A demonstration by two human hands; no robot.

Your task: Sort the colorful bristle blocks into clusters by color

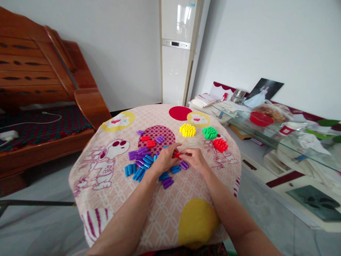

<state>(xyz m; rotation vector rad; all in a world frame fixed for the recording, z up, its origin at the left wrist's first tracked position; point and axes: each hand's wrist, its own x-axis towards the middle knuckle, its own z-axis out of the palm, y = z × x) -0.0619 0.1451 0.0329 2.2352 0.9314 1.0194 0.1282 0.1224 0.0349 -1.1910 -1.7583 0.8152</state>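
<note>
Over the middle of the round table (pixel 160 199), both my hands are closed at the fingertips around a small red plastic piece (pixel 177 155). My left hand (pixel 167 158) pinches it from the left, and my right hand (pixel 195 159) from the right. Close to my left hand lie loose blue plastic pieces (pixel 138 174) and purple plastic pieces (pixel 137 154). A purple piece (pixel 184 165) lies just below my right fingers. Beyond the hands stand a yellow cluster (pixel 188 130), a green cluster (pixel 210 133) and a red cluster (pixel 220 145) of similar pieces. My fingers partly hide the held piece.
A patterned cloth covers the table. To the left stands a wooden bench (pixel 32 71). On the right, a glass-topped cabinet (pixel 287 142) carries a red bowl (pixel 261 119), papers (pixel 204 100) and a photo (pixel 263 92). A tall white appliance (pixel 174 71) stands behind.
</note>
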